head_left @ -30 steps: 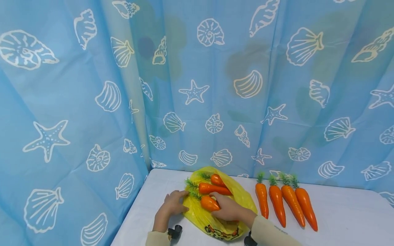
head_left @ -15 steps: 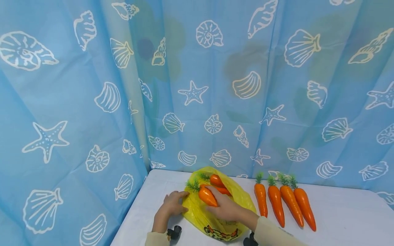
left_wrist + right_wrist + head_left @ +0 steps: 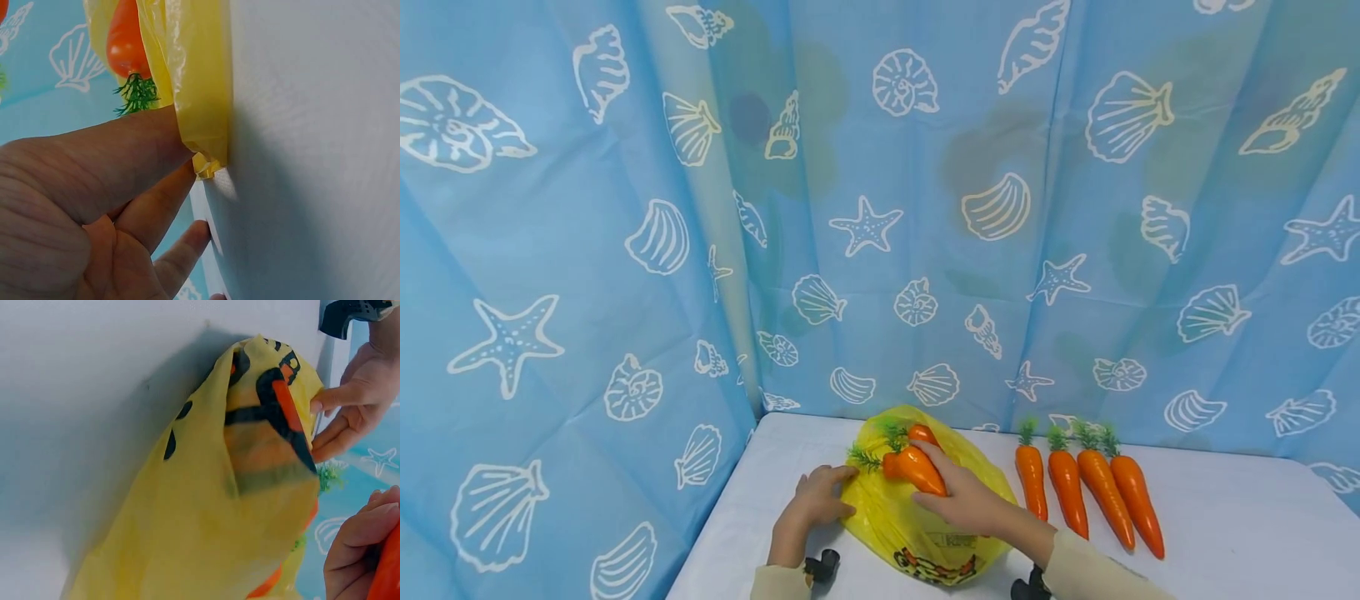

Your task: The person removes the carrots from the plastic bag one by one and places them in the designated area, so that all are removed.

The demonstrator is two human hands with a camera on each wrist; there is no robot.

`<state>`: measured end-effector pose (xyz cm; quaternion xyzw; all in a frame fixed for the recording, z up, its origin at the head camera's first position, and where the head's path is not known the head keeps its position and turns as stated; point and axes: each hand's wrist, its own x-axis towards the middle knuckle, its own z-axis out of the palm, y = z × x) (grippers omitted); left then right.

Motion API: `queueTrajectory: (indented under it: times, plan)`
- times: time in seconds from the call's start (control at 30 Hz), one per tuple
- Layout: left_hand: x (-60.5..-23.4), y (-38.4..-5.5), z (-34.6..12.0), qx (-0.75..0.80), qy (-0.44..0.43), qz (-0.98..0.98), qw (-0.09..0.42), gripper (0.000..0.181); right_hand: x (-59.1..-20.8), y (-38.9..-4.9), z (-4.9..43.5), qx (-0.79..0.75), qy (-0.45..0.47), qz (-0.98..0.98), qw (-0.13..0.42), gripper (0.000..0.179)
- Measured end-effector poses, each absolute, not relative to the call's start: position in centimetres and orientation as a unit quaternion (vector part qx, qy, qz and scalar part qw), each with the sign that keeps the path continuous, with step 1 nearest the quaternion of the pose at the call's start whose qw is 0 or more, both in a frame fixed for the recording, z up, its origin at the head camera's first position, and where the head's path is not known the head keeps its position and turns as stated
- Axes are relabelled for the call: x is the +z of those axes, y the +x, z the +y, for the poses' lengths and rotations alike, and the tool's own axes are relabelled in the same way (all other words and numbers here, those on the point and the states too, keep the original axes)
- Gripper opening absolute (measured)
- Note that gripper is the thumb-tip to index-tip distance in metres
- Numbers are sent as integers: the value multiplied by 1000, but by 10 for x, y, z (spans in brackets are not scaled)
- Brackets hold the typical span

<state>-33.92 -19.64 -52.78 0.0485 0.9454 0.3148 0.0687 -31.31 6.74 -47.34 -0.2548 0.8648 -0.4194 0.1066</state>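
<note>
Seashell-print blue curtains (image 3: 625, 250) back a white table (image 3: 1225, 533) where the left hand (image 3: 816, 500) pinches the yellow plastic bag's (image 3: 887, 517) edge, the right hand (image 3: 958, 500) grips one carrot (image 3: 917, 468), now lifted off the two beneath, and four carrots (image 3: 1086, 487) lie rightward.

Left hand (image 3: 817, 498) lies with fingers pinched together, right hand (image 3: 958, 500) reaches forward, fingers curled in a grip.

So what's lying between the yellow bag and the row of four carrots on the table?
Nothing: in the head view, only bare white table separates the yellow bag from the nearest carrot in the row.
</note>
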Motion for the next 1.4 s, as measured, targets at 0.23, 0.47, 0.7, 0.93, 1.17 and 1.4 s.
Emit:
queueTrajectory:
  times: [0.23,0.47,0.7,0.93,1.17,1.4]
  plan:
    - [-528,-339,-198,317,51,944,71,55,-468,-311,83,-439,-250,856,109,74]
    - [-525,-338,-199,315,56,945,69,55,-465,-308,100,-438,-229,864,97,78]
    - [-527,-339,-199,315,57,945,70,55,-465,-303,114,-467,-190,858,103,81]
    - [-529,-340,-200,321,64,942,70,55,-470,-297,127,-456,-142,874,92,79]
    - [-528,-340,-199,321,64,942,72,55,-482,-292,138,-446,-74,890,57,73]
    - [-527,-339,-198,318,63,943,70,55,-490,-285,149,-405,-14,914,21,75]
